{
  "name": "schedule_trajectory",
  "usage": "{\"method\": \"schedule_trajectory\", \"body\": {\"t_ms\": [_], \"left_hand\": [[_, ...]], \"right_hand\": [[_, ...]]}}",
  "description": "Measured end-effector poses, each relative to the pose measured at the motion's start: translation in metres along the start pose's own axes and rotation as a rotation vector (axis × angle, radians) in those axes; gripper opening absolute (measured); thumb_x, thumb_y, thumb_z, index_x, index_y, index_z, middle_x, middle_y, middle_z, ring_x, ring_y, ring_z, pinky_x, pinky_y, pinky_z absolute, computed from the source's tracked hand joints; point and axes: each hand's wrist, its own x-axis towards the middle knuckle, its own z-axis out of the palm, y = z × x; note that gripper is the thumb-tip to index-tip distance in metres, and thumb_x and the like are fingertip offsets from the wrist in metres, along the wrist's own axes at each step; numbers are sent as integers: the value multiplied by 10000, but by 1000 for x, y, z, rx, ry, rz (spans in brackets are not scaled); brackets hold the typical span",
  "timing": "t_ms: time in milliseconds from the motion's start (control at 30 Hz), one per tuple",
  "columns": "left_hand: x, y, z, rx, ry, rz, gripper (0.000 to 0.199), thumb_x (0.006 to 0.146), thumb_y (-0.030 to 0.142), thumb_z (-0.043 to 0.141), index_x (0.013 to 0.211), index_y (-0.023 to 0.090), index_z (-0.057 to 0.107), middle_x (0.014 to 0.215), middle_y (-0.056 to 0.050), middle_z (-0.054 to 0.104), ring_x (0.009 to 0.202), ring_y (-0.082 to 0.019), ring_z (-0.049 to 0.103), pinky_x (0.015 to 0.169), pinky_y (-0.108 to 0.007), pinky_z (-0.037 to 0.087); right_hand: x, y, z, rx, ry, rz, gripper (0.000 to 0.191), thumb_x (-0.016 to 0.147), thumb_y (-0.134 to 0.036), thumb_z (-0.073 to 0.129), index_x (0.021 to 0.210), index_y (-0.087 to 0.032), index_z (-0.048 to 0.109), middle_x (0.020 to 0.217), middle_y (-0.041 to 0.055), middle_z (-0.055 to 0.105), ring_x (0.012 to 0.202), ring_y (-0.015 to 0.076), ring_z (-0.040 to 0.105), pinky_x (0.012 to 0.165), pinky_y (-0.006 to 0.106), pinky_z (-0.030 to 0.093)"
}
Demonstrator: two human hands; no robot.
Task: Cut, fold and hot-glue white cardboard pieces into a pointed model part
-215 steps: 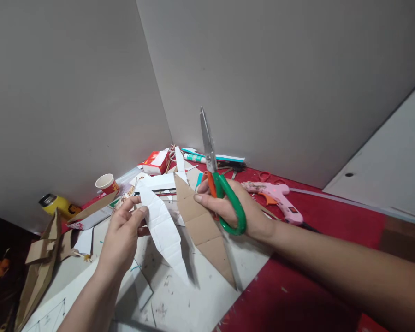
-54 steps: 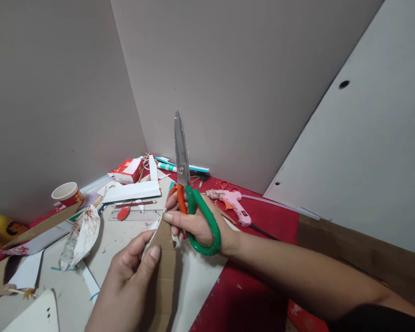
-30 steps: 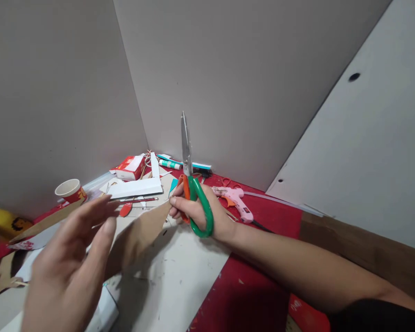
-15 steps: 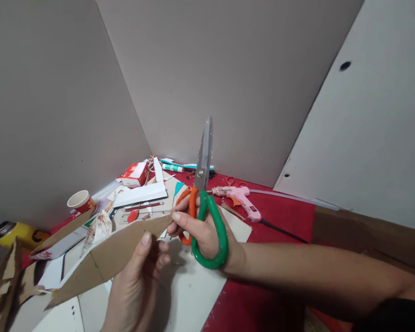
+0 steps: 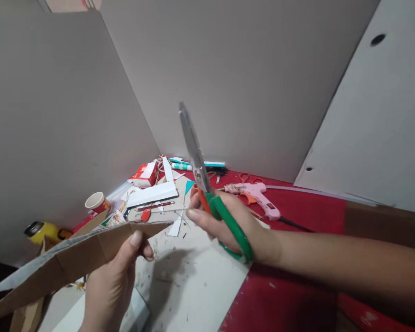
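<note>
My left hand (image 5: 115, 272) pinches a long folded piece of brown cardboard (image 5: 79, 258), its thumb on the near face and its fingers behind. The strip tapers to a point at its right end, and a pale side shows along its upper edge. Held in my right hand (image 5: 224, 221) is a pair of scissors (image 5: 198, 161) with green and orange handles. Their blades are closed and point up, tilted to the left. The scissors and the cardboard are apart. Part of the orange handle is hidden behind my fingers.
A pink glue gun (image 5: 259, 196) lies right of the scissors on the red cloth (image 5: 307, 212). Behind are a paper cup (image 5: 97, 203), a yellow bottle (image 5: 46, 232), a red box (image 5: 144, 175), a glue stick (image 5: 181, 166) and a pencil (image 5: 155, 206). Grey panels (image 5: 235, 83) enclose the table.
My right hand has let go of the cardboard's tip and moved right. The scissors now lean left. My left hand has moved left and down with the cardboard, and the view has shifted.
</note>
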Motion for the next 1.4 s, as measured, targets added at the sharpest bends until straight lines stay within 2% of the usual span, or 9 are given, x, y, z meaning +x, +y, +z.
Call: {"method": "schedule_trajectory", "body": {"t_ms": [33,200,267,367,533,800,1133,1267,1400], "left_hand": [[2,4,-4,9,-16,26,188,717,259,776,606,151,670,565,3,571,580,-109,523,582,-190,483],[5,18,-14,30,-55,118,161,723,225,763,610,149,677,550,0,561,545,-108,510,532,-202,464],[5,22,-16,71,-83,118,218,721,243,760,554,147,657,521,-1,546,515,-103,492,519,-204,457],[4,26,-16,112,-126,122,194,718,261,758,584,151,671,500,3,544,481,-96,471,489,-200,441],[3,29,-13,98,-120,114,250,702,254,765,520,147,632,476,3,527,475,-87,473,484,-184,439],[3,24,-16,126,-156,160,269,693,248,769,492,138,628,485,-2,536,472,-79,454,473,-177,435],[-5,23,-3,93,-91,179,167,696,179,750,569,145,647,479,13,530,488,-90,487,516,-190,456],[-1,21,-8,75,-142,202,96,676,184,775,653,135,695,525,2,578,465,-85,494,460,-191,445],[-1,20,-14,62,-122,208,87,686,166,773,758,158,724,584,2,621,478,-84,532,469,-185,467]], "right_hand": [[-1,-2,-7,-79,-16,-35,251,809,-428,629,772,-209,512,649,-27,510,556,113,463,500,241,384],[-15,1,-30,-528,-279,-156,362,772,-538,626,805,-204,491,689,11,538,582,151,461,549,285,358],[-21,5,-34,-669,-325,-126,394,742,-538,658,861,-201,494,697,19,560,599,172,488,574,296,364],[-25,8,-36,-779,-357,-86,419,720,-535,683,907,-202,512,737,38,597,643,200,536,592,300,372],[-27,8,-38,-795,-357,-92,411,712,-546,701,907,-207,575,830,62,653,686,206,583,606,297,378],[-27,12,-38,-785,-403,-118,501,744,-642,613,916,-173,573,818,83,665,666,224,592,583,292,349],[-28,16,-39,-745,-396,-163,524,748,-653,597,919,-158,569,775,71,653,632,208,573,566,288,311],[-28,16,-39,-744,-389,-164,506,743,-640,610,903,-162,570,753,61,648,610,197,562,548,278,290],[-27,15,-40,-765,-399,-160,517,735,-645,615,908,-158,583,763,67,657,603,202,569,544,282,293]]}}
